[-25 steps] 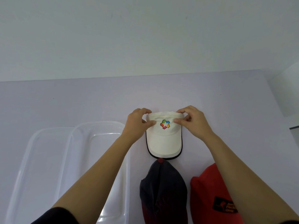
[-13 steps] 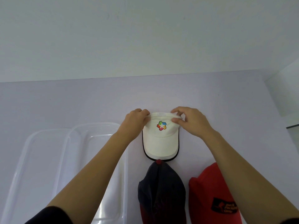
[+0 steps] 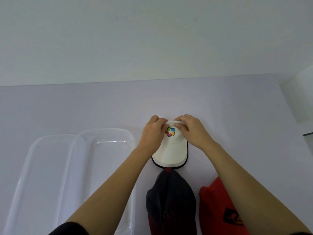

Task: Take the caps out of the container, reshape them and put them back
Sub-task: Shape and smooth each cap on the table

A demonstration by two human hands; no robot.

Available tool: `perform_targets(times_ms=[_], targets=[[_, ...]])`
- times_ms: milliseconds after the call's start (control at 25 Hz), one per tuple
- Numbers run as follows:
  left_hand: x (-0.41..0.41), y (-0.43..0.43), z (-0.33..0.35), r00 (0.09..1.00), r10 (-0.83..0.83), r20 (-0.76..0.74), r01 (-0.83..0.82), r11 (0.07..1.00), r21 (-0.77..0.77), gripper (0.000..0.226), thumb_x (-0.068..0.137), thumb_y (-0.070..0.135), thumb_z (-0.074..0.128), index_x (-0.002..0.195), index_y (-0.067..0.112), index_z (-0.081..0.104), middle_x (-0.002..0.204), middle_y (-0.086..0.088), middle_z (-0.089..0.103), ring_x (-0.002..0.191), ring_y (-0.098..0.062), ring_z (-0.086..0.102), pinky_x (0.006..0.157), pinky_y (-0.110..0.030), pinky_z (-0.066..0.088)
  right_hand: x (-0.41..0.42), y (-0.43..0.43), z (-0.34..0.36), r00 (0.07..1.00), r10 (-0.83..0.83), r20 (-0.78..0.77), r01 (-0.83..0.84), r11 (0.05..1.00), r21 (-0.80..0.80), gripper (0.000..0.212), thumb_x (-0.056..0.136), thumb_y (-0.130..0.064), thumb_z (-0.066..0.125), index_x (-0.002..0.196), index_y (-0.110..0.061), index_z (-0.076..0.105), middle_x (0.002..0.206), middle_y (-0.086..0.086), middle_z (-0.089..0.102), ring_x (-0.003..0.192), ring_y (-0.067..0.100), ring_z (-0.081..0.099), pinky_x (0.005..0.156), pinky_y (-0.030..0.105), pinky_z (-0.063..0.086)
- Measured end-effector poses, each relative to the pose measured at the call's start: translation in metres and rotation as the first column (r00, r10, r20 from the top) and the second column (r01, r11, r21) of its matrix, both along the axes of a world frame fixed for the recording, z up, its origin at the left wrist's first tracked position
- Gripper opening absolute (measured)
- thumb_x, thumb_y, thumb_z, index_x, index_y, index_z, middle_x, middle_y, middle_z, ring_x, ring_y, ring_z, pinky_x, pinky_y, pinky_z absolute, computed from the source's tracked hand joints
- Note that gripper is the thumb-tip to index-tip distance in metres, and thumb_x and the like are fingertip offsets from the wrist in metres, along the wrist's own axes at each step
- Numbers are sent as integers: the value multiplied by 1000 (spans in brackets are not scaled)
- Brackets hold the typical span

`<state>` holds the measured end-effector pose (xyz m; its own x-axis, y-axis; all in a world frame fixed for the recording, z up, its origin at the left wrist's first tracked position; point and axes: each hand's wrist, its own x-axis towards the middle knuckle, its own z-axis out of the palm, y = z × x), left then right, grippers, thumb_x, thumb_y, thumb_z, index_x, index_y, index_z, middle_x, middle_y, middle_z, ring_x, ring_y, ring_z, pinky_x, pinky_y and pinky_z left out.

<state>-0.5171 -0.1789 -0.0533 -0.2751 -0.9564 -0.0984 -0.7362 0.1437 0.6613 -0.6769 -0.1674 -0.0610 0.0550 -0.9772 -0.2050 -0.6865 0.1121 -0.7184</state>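
A white cap (image 3: 171, 152) with a black-edged brim and a colourful logo lies on the table, brim toward me. My left hand (image 3: 153, 134) grips the crown's left side, and my right hand (image 3: 191, 131) pinches the crown's top edge just above the logo. Both hands sit close together over the crown. A dark navy cap (image 3: 171, 200) with a red button lies just below the white brim. A red cap (image 3: 218, 206) with a black patch lies to its right, partly under my right forearm. The clear plastic container (image 3: 101, 133) stands at the left.
A clear lid or second tray (image 3: 39, 143) lies beside the container at the far left. The pale table (image 3: 84, 107) runs back to a white wall. A white block (image 3: 301, 95) stands at the right edge.
Both hands have drawn together over the crown of the white cap, the right hand sliding left to just above the logo. The cap itself has stayed in place.
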Motion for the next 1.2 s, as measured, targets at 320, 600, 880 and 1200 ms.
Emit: perform_targets(times_ms=[320,600,880,1200], targets=[[0,-1,7,956,-99,277,104,995,-6,27,99,20,43,119,6,53,119,-12,41,73,-23,49,68,-30,46,-2,2,-2,986,44,-162,-56,996,-67,26,97,-29,46,112,-16,61,101,-4,54,88,16,57,77,36,51],[-6,34,36,984,-12,176,46,981,-186,42,96,11,47,137,6,43,131,-18,40,90,-31,60,68,-31,50,-10,31,42,987,-73,-146,20,942,-335,35,93,-38,51,125,-23,54,119,-5,56,97,10,55,76,24,44],[-43,128,68,978,98,-182,-83,993,88,35,96,7,41,128,5,53,120,-10,61,110,-23,58,88,-20,40,-66,117,66,988,-156,-4,143,914,-381,27,92,-31,55,116,-20,61,103,-6,64,84,7,58,76,21,46],[-76,194,46,983,178,-35,-144,882,449,43,94,26,48,134,9,49,131,-8,58,120,-19,53,95,-22,37,-157,227,36,892,-451,31,437,877,199,44,94,-48,42,124,-18,55,119,-4,58,101,10,51,88,25,35]])
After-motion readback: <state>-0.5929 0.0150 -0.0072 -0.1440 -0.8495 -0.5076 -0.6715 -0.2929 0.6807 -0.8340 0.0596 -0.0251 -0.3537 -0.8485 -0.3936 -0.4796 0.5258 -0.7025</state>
